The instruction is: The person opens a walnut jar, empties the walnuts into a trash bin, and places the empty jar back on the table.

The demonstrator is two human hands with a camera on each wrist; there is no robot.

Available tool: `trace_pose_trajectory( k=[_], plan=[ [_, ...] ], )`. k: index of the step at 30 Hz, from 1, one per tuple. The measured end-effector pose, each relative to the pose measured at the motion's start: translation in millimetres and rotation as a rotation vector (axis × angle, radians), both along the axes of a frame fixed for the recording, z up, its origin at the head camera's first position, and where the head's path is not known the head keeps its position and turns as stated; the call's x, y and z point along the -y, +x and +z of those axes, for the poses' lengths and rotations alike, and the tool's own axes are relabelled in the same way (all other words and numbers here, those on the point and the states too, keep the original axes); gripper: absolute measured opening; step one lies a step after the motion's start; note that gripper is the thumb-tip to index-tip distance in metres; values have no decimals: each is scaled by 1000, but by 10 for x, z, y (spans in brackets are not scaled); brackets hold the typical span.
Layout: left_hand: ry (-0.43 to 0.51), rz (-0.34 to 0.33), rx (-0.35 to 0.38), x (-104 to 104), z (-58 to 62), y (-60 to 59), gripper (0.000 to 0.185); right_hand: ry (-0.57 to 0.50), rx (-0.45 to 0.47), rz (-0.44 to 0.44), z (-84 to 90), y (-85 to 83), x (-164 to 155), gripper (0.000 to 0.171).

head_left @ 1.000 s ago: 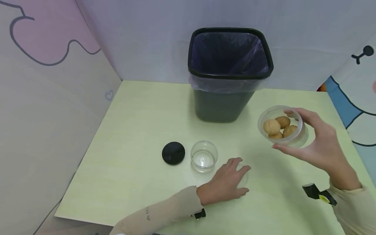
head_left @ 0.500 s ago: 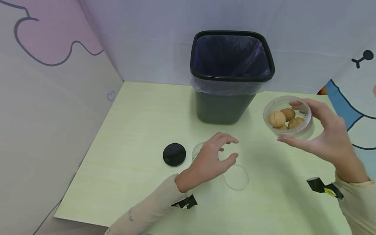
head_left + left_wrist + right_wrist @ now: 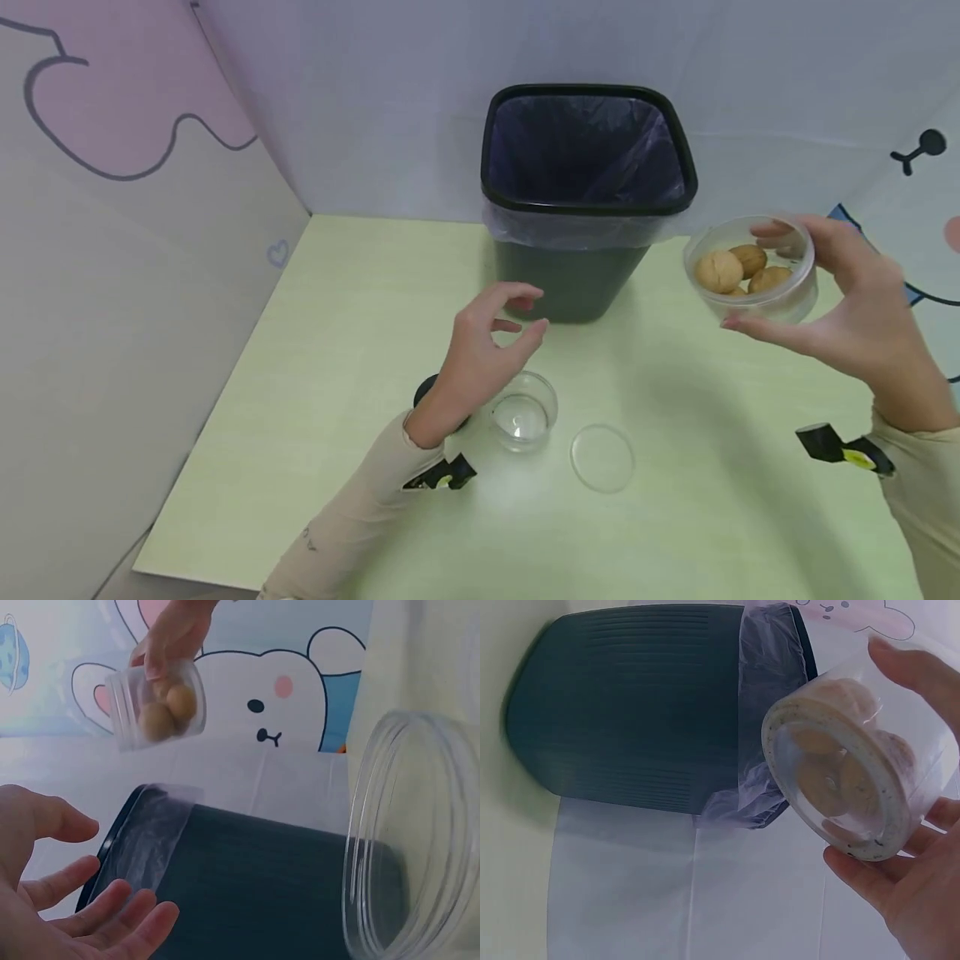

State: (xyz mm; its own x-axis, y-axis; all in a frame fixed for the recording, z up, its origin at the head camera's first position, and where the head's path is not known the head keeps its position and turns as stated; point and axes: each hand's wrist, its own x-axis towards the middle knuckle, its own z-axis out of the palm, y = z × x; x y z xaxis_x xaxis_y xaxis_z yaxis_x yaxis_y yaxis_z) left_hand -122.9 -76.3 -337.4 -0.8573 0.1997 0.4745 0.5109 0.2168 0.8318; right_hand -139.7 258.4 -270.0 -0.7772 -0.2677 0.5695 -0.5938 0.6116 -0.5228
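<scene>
My right hand (image 3: 862,308) grips a clear plastic jar (image 3: 801,302) by its side, thumb below and fingers above, raised at the right of the bin. Several walnuts (image 3: 718,271) lie inside, and the jar's open mouth tilts toward the head camera. The right wrist view shows the jar's round base (image 3: 881,844), with nuts behind it. My left hand (image 3: 476,354) hovers with loosely bent fingers in front of the bin, holding nothing. Below it stands an open clear round container (image 3: 542,425). A black round lid (image 3: 424,388) is partly hidden by the left hand.
A dark green bin (image 3: 566,287) with a black rim and purple liner bag stands at the table's back, against the pale wall cloth. A clear round disc (image 3: 602,458) lies flat on the light table (image 3: 315,333), right of the clear container.
My left hand has lifted away from the clear disc, moving left and toward the bin. The right hand has raised the jar of walnuts slightly up and to the right.
</scene>
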Motion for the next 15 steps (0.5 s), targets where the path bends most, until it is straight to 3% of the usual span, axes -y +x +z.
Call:
trace_pose_trajectory(
  k=[9, 12, 15],
  plan=[
    [77, 101, 26, 125, 351, -93, 28, -25, -13, 5, 185, -119, -35, 104],
    [101, 121, 37, 148, 376, -150, 31, 3, -16, 2, 217, -159, -61, 106],
    [124, 142, 35, 186, 310, -273, 36, 56, -16, -21, 259, -197, -76, 107]
  ],
)
